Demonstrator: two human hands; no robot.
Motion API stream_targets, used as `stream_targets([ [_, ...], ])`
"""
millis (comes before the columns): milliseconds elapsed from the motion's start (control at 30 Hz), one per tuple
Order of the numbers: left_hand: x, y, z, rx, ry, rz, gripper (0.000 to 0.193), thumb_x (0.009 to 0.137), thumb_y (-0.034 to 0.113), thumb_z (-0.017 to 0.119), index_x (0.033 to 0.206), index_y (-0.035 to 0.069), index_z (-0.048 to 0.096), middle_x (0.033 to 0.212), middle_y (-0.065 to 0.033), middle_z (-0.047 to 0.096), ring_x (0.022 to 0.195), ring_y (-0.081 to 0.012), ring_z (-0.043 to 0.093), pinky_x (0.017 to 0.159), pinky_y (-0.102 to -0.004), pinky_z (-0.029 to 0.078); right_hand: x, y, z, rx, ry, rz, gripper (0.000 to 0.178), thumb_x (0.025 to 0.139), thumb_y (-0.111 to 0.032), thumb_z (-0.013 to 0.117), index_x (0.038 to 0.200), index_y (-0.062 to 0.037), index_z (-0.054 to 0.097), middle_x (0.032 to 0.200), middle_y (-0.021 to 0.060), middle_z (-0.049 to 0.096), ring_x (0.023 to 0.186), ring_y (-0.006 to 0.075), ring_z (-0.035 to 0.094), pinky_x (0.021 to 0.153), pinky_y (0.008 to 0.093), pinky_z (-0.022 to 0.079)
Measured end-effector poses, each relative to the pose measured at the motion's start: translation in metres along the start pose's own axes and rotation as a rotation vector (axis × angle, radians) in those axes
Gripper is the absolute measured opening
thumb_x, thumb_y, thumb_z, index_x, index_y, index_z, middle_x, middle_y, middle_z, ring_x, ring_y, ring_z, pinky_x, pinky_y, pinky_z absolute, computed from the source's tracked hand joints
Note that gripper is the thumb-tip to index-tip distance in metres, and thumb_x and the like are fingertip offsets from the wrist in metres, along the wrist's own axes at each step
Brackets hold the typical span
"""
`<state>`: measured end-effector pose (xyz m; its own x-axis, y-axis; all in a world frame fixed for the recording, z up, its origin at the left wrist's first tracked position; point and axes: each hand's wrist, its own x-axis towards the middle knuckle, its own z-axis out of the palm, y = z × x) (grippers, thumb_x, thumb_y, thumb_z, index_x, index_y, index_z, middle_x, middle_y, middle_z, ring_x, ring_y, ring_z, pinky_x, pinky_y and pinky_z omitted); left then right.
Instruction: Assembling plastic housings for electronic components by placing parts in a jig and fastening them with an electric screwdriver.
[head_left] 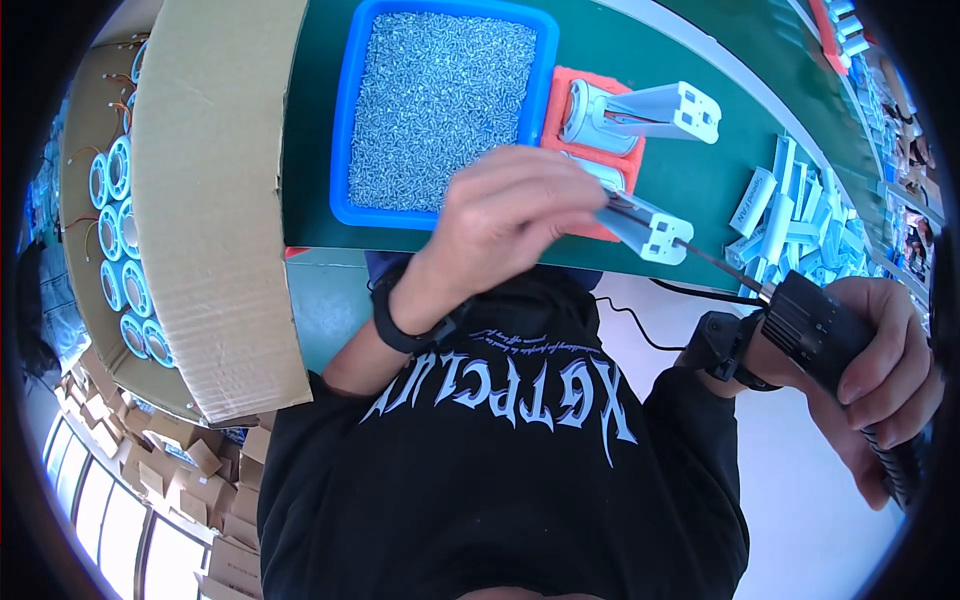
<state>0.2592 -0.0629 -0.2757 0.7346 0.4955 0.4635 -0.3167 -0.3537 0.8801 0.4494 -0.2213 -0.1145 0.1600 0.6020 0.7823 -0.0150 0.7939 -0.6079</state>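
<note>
My right hand [880, 360] is wrapped round a black electric screwdriver [815, 325], its cord running down from the grip. The thin bit points left and meets the end plate of a white plastic housing [655, 238], near a hole. My left hand [510, 205] is closed, with thumb and fingertips pinched at the inner side of that housing; the exact contact is partly hidden by the fingers. The housing's round end rests in an orange-red foam holder [632, 165]. A second white housing [605, 115] sits in the same holder, farther away, its arm slanting right.
A blue tray [345, 130] full of small silver screws stands left of the holder on the green table [670, 185]. White plastic pieces [790, 215] are heaped at right. A cardboard box [220, 200] with round wired parts [125, 230] stands at left. A black cable [640, 330] hangs below the table edge.
</note>
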Motion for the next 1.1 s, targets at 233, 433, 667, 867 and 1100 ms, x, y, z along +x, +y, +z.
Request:
stream_targets([
  [233,-0.004,-0.002,-0.041,0.648,-0.315,-0.315,0.014,0.070,0.005,0.073,0.083,0.006,0.069,0.079,-0.0073,0.060,0.080,-0.0270,0.058,0.071,-0.0370,0.049,-0.005,0.028,0.036,-0.330,0.119,-0.031,0.021,0.074,-0.004,0.076,0.078,-0.0038,0.056,0.070,0.0071,0.063,0.056,0.0153,0.064,0.054,0.0218,0.058],
  [433,-0.009,-0.012,-0.043,0.596,-0.339,-0.335,0.009,0.074,0.003,0.068,0.083,0.005,0.065,0.081,-0.0081,0.056,0.081,-0.0276,0.057,0.072,-0.0383,0.047,0.009,0.029,0.021,-0.094,-0.151,0.158,0.022,0.072,0.005,0.074,0.081,-0.0032,0.055,0.070,0.0089,0.063,0.055,0.0159,0.063,0.054,0.0217,0.057],
  [667,-0.003,-0.010,-0.042,0.466,-0.191,-0.313,0.008,0.076,0.002,0.067,0.080,0.003,0.060,0.078,-0.0090,0.057,0.077,-0.0300,0.058,0.067,-0.0385,0.048,0.011,0.029,0.021,-0.100,-0.170,0.204,0.023,0.072,0.005,0.074,0.081,-0.0034,0.055,0.069,0.0087,0.062,0.054,0.0160,0.063,0.055,0.0218,0.057],
  [867,-0.003,-0.009,-0.036,0.356,-0.152,-0.355,0.011,0.076,-0.002,0.069,0.083,0.000,0.061,0.077,-0.0086,0.063,0.072,-0.0210,0.063,0.064,-0.0296,0.050,0.007,0.033,0.020,-0.126,-0.137,0.143,0.025,0.072,0.004,0.074,0.082,-0.0038,0.052,0.069,0.0085,0.062,0.055,0.0159,0.063,0.055,0.0212,0.056],
  [1100,0.005,-0.006,-0.009,0.102,-0.084,-0.142,0.011,0.076,-0.006,0.065,0.080,0.002,0.058,0.075,-0.0082,0.061,0.063,-0.0246,0.060,0.056,-0.0328,0.047,0.017,0.037,0.014,-0.096,-0.306,0.327,0.026,0.073,0.004,0.074,0.083,-0.0046,0.052,0.074,0.0079,0.063,0.057,0.0152,0.064,0.055,0.0203,0.056],
])
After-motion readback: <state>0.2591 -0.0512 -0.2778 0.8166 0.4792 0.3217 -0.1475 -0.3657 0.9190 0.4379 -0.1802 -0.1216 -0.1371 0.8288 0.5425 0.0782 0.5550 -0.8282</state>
